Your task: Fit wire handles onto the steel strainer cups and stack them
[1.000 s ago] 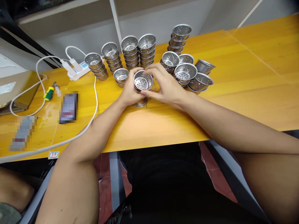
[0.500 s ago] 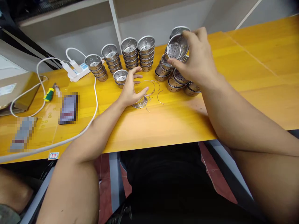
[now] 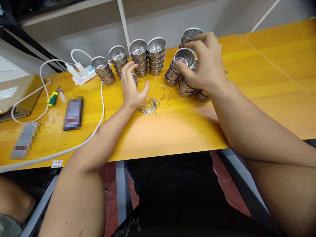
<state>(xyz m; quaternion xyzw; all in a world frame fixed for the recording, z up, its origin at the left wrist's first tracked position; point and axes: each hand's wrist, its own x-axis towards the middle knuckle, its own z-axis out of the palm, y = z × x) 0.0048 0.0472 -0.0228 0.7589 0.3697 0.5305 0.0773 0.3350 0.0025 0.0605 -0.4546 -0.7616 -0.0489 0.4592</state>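
My right hand (image 3: 208, 64) pinches a perforated metal cup (image 3: 182, 52) between thumb and fingers, over the right-hand cluster of stacked cups (image 3: 172, 80). The held cup is tilted a little, its mouth up. Part of the cluster is hidden behind this hand. My left hand (image 3: 132, 89) is open, thumb and fingers apart, in front of a short stack of cups (image 3: 135, 79) that it mostly covers. Whether it touches that stack I cannot tell. Beside its thumb lies a pile of thin wire rings (image 3: 150, 108), with loose curved wires (image 3: 170, 102) to the right.
More stacks of cups stand along the back, left (image 3: 101, 67), centre (image 3: 138, 52) and right (image 3: 191, 34). To the left are a power strip (image 3: 85, 77) with a white cable (image 3: 102, 108), a green-yellow screwdriver (image 3: 52, 98), two blurred-out objects and a cardboard box (image 3: 24, 89).
My right hand has lowered the cup towards the right-hand cluster. My left hand has moved left and up, away from the wire rings, to the short stack of cups.
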